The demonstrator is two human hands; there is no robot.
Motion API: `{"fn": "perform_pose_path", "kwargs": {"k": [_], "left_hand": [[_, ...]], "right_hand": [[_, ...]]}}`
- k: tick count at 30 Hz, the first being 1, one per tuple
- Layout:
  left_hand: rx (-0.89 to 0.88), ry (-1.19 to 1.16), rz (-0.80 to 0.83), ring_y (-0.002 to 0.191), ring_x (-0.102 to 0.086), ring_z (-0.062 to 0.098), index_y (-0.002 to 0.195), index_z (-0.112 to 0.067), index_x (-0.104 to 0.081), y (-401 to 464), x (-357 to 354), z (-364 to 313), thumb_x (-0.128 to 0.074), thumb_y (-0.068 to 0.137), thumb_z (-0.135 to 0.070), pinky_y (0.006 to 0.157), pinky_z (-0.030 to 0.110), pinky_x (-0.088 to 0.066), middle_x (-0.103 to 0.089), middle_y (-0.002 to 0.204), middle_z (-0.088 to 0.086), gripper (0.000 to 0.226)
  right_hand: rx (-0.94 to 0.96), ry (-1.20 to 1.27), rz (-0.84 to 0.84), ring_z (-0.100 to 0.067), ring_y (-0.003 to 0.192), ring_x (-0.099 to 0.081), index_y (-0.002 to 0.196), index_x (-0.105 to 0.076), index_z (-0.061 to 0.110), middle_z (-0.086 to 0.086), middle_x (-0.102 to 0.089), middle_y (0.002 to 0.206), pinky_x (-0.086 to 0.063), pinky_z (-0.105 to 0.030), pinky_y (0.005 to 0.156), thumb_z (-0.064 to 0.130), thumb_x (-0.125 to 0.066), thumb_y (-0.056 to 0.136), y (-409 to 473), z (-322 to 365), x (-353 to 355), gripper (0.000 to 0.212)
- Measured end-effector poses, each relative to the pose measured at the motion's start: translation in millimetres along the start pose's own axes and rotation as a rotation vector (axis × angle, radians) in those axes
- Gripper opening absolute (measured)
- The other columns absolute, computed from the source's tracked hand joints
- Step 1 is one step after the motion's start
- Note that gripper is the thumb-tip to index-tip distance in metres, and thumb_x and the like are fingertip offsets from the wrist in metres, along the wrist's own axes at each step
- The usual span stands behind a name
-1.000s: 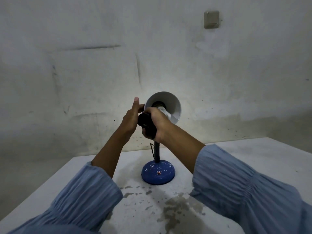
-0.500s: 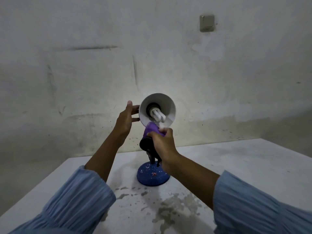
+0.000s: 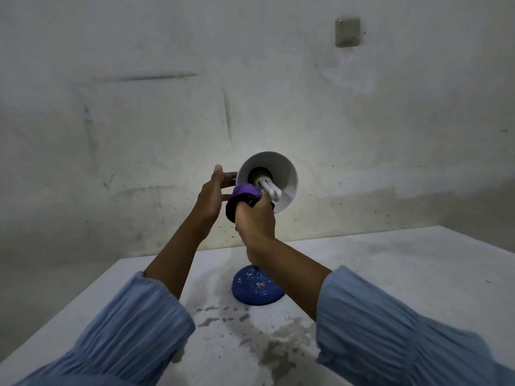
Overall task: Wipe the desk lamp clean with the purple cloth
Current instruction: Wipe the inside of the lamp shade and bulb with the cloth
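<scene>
While gripping the bunched purple cloth point(image 3: 246, 190) in the right hand point(image 3: 255, 222), pressing it to the desk lamp point(image 3: 267, 181) shade's lower rim; left hand point(image 3: 210, 196), fingers straight, bracing the shade's left edge above the stained white table point(image 3: 390, 260).

Both arms are stretched forward and raised, pale blue sleeves bunched near the elbows, forearms bare. The left hand point(image 3: 212, 196) sits at about eleven o'clock from its partner, palm turned inward, fingers straight, thumb up, fingertips touching the lamp shade point(image 3: 281, 174) at its nine o'clock edge. The right hand point(image 3: 255, 222) is fisted, knuckles toward the camera, wrist bent upward, gripping the purple cloth point(image 3: 246, 190) bunched at its twelve o'clock.
</scene>
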State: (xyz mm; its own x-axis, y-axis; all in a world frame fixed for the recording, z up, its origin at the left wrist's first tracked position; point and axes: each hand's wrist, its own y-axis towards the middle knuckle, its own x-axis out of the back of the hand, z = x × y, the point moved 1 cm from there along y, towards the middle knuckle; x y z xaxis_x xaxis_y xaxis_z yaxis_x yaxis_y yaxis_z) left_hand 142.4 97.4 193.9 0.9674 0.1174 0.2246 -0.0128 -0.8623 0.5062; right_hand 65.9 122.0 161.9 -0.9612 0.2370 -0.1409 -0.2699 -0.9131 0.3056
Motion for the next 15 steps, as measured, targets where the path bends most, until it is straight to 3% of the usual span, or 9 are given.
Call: {"fn": "perform_pose_path", "kwargs": {"k": [2,5,7,9,11,15], "left_hand": [[-0.008,0.002,0.015,0.103,-0.05,0.017,0.127,-0.016,-0.051,-0.1,1.6,-0.3,-0.012,0.1,-0.043,0.092,0.032,-0.03,-0.053,0.13,0.002,0.055],[-0.01,0.009,0.037,0.106,-0.046,0.014,0.124,-0.02,-0.052,-0.4,4.9,0.3,-0.013,0.101,-0.04,0.093,0.031,-0.026,-0.051,0.12,-0.005,0.05],[-0.01,0.026,0.067,0.106,-0.045,0.013,0.125,-0.022,-0.052,-0.3,7.7,0.5,-0.012,0.101,-0.04,0.092,0.031,-0.025,-0.048,0.117,-0.007,0.05],[-0.025,0.024,0.087,0.097,-0.051,0.011,0.114,-0.027,-0.056,-0.1,10.0,0.0,-0.011,0.101,-0.04,0.088,0.03,-0.027,-0.051,0.116,-0.006,0.049],[-0.037,0.018,0.068,0.087,-0.054,0.003,0.103,-0.03,-0.057,0.4,10.4,-0.1,-0.012,0.1,-0.041,0.088,0.03,-0.027,-0.053,0.112,-0.006,0.046],[-0.056,0.019,0.022,0.083,-0.054,-0.002,0.116,-0.022,-0.055,2.9,5.0,4.2,-0.014,0.101,-0.036,0.091,0.031,-0.027,-0.055,0.111,-0.007,0.047]], "right_hand": [[-0.084,0.072,-0.012,-0.024,0.103,-0.056,0.144,-0.027,0.021,-0.01,-0.053,0.127,-0.054,-0.037,0.083,0.012,-0.045,0.089,6.1,6.4,-3.6,0.059],[-0.2,0.202,0.014,-0.018,0.085,-0.055,0.136,-0.041,0.018,-0.011,-0.058,0.118,-0.051,-0.027,0.059,0.014,-0.044,0.087,12.2,17.5,-6.9,0.049],[-0.246,0.29,0.064,-0.017,0.08,-0.055,0.126,-0.051,0.016,-0.011,-0.062,0.109,-0.047,-0.025,0.056,0.012,-0.046,0.087,14.6,24.4,-6.0,0.04],[-0.256,0.37,0.119,-0.018,0.077,-0.055,0.116,-0.058,0.014,-0.011,-0.064,0.102,-0.044,-0.025,0.053,0.01,-0.047,0.086,17.3,32.5,-2.9,0.032],[-0.247,0.435,0.148,-0.02,0.078,-0.055,0.115,-0.059,0.011,-0.014,-0.064,0.106,-0.042,-0.024,0.048,0.01,-0.049,0.086,20.6,39.9,0.9,0.03],[-0.246,0.669,0.153,-0.021,0.075,-0.056,0.125,-0.052,0.01,-0.016,-0.06,0.108,-0.042,-0.024,0.044,0.011,-0.05,0.089,24.0,44.5,4.3,0.037]]}}
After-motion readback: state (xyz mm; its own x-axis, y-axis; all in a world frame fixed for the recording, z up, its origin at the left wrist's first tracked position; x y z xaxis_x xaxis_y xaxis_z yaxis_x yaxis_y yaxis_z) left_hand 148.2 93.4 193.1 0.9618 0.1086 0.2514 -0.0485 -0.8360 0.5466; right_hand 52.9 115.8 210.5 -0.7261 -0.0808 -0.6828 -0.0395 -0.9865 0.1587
